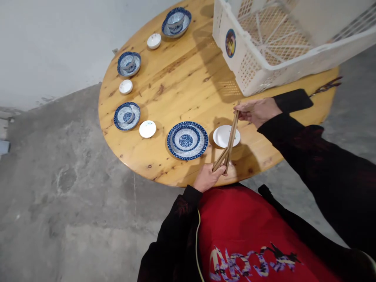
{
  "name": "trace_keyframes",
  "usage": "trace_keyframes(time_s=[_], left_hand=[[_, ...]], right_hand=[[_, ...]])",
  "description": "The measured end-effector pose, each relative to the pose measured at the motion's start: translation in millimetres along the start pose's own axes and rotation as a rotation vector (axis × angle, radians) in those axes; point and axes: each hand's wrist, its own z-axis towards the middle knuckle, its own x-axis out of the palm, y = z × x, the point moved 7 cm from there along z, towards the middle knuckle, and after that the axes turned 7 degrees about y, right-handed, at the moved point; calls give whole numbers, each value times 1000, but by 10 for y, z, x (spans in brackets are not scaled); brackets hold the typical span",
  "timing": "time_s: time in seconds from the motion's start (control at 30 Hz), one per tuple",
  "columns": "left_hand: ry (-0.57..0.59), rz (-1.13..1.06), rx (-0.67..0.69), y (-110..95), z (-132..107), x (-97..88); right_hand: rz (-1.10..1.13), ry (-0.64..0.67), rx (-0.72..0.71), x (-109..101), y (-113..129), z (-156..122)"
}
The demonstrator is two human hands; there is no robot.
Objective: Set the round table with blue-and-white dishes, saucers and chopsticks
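Holding chopsticks over a dish, right of the frame's middle: left hand clamped on the low ends, right hand pinching the top. 4 plates and 4 dishes look set; the chopsticks are not yet down.

a white plastic crate with lattice walls stands at the far right of the round wooden table (a round, colourful sticker marks its left side). just nearer, a flat black object lies on the wood, with a dark strap at its right end. along the left and far edge, three blue-and-white bowls sit in blue-rimmed plates, small white dishes near them. stained grey floor spreads left, meeting a pale wall at the far left.
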Motion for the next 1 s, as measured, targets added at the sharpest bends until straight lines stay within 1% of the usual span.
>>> trace_keyframes(time_s=[0.1, 0.2, 0.37, 0.5, 0.63, 0.9, 1.0], left_hand=[[-18, -54, -60, 20, 23, 40], [-34, -122, -95, 52, 55, 73], [-15, -166, -64, 112, 162, 180], [-14, -198, -74, 174, 249, 272], [-15, -234, -116, 221, 293, 324], [-60, -264, -151, 310, 338, 290], [-87, -265, -168, 304, 337, 263]], right_hand=[[-36, 65, 92, 114, -183, 106], [-64, 120, 183, 221, -306, 182], [-103, 158, 302, 335, -417, 307], [-145, 172, 353, 381, -465, 367], [-156, 193, 361, 397, -502, 400], [-75, 241, 290, 419, -542, 493], [-48, 253, 262, 419, -518, 516]])
